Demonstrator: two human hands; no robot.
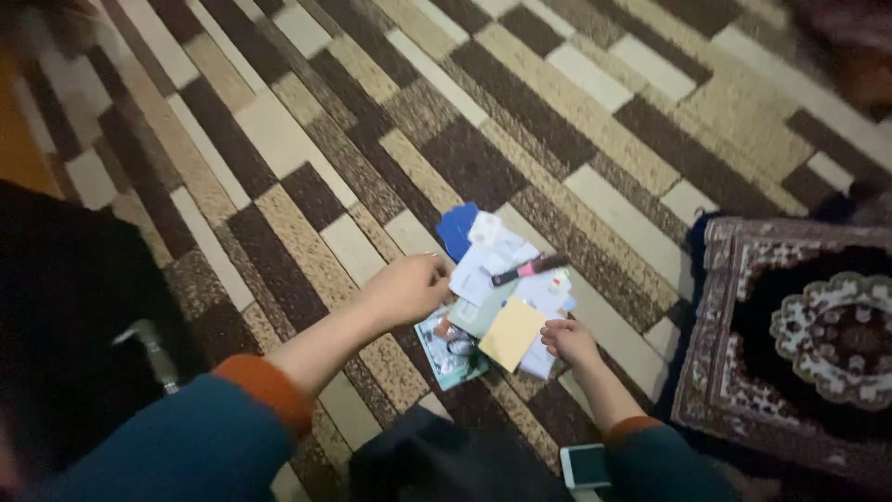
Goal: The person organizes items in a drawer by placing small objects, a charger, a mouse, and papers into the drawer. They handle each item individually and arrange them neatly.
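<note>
Near edge: a small white phone-like slab (pixel 585 464) lies on the carpet (pixel 279 139) by the right sleeve, its lower end cut off by the frame; blur hides what it is.
Sleeves: both forearms reach in from the bottom edge in blue sleeves with orange cuffs, the upper arms cut off.
Right hand (pixel 569 340): low, palm down, its grip pinched together on the near edge of the paper pile; which sheet it holds is hard to tell.
Left hand (pixel 406 288): raised a little, wrist bent, fingers curled together on the left edge of a white sheet (pixel 476 275) in the pile.
Paper pile (pixel 502 297): loose cards and papers overlapping on the carpet between the hands; a yellow sheet (pixel 511 333) on top near the right hand, a greenish booklet (pixel 450 358) half buried under it.
Pen (pixel 530 270): dark with a pink part, lying across the pile's far side.
Blue card (pixel 456 228): at the pile's far left, partly covered.
Right side: a patterned dark rug (pixel 799 335), cut off by the frame.
</note>
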